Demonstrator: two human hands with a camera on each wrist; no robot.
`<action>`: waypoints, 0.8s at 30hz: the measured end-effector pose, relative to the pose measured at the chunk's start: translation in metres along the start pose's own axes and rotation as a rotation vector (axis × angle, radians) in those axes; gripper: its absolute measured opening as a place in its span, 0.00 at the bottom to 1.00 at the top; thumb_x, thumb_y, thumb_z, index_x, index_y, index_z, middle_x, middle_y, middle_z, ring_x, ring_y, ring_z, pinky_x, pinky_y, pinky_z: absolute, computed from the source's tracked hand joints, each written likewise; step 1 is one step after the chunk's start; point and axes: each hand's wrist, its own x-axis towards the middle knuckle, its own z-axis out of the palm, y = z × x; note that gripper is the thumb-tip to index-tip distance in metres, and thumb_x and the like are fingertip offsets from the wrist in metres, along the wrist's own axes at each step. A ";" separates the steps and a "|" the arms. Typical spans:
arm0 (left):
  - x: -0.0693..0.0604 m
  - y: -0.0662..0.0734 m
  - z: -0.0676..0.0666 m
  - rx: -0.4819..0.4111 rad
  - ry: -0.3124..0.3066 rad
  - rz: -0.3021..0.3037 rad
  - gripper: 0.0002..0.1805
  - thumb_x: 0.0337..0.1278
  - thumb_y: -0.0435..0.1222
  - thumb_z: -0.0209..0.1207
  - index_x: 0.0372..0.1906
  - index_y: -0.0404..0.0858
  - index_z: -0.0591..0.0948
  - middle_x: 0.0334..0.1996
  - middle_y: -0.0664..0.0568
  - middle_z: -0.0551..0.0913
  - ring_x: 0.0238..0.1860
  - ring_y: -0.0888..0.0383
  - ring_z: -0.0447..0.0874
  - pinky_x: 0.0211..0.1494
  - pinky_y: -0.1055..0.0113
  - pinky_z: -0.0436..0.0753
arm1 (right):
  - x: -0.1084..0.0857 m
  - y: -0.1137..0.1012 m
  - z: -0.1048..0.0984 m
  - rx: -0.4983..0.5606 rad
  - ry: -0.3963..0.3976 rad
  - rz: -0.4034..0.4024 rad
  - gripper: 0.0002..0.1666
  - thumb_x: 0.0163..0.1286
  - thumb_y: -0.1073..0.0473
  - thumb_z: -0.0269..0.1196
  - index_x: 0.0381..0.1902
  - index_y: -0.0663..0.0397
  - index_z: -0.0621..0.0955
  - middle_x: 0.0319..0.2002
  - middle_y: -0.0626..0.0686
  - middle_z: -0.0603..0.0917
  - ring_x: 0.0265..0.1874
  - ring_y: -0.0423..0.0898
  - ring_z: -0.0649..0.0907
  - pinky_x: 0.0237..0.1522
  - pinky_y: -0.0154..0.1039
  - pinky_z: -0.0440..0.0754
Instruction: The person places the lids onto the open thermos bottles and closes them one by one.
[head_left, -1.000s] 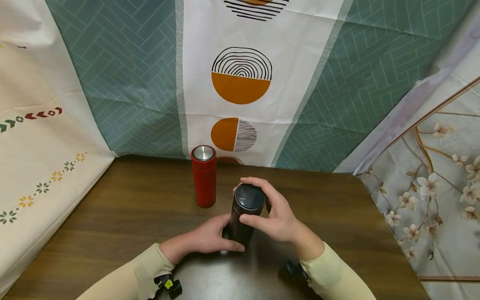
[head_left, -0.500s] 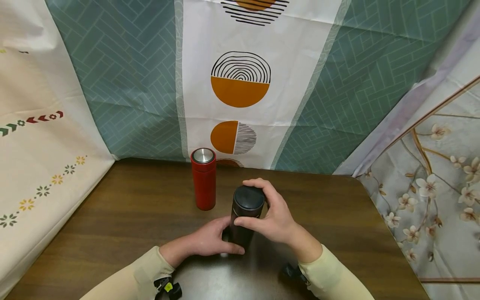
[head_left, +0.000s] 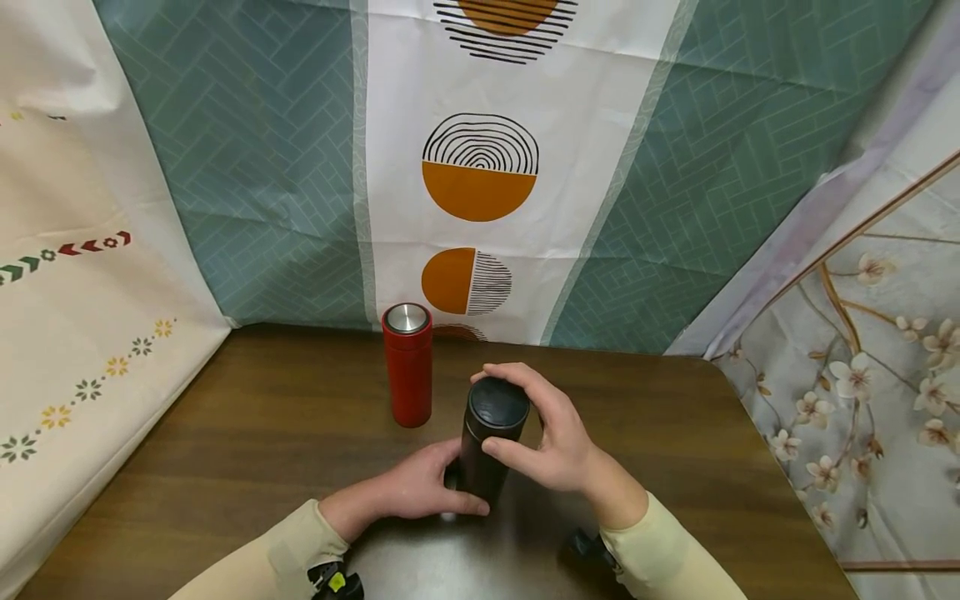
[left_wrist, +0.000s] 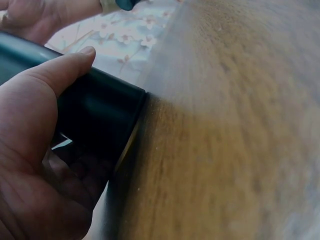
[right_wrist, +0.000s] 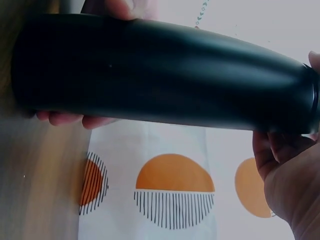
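Note:
A black thermos flask (head_left: 483,458) stands upright on the wooden table, its dark lid (head_left: 498,403) facing up. Low on its body my left hand (head_left: 420,483) grips it, thumb in front and fingers curled behind, as the left wrist view also shows. Around the lid curls my right hand (head_left: 558,442), thumb on the near side and fingers on the far side. The right wrist view has the flask's long body (right_wrist: 165,75) lying across it, with a hand at each end. Behind and to the left, apart from both hands, a red thermos flask (head_left: 409,375) with a silver-topped lid stands upright.
The brown table (head_left: 262,442) ends at a green and white patterned cloth (head_left: 285,208) hanging at the back. A cream cloth (head_left: 82,333) hangs along the left side, and a floral cloth (head_left: 847,417) along the right.
The head view has tilted slightly, so everything sits a little lower in it. Around the lid my right hand's fingers and thumb have shifted slightly; my left hand keeps its place on the flask.

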 end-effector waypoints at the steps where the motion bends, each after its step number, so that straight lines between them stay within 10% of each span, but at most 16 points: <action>1: 0.000 0.000 0.000 0.000 0.000 -0.003 0.34 0.60 0.56 0.80 0.70 0.61 0.80 0.58 0.66 0.86 0.59 0.61 0.84 0.66 0.53 0.81 | 0.001 0.000 -0.001 -0.004 -0.007 -0.019 0.45 0.65 0.67 0.76 0.78 0.62 0.72 0.64 0.62 0.84 0.62 0.56 0.85 0.67 0.44 0.82; 24: 0.000 -0.001 0.000 -0.024 -0.010 0.022 0.36 0.63 0.52 0.80 0.74 0.60 0.78 0.60 0.67 0.88 0.63 0.62 0.85 0.69 0.55 0.80 | 0.001 0.003 0.007 -0.199 0.150 -0.080 0.49 0.64 0.35 0.82 0.65 0.68 0.79 0.52 0.58 0.83 0.51 0.52 0.82 0.54 0.38 0.82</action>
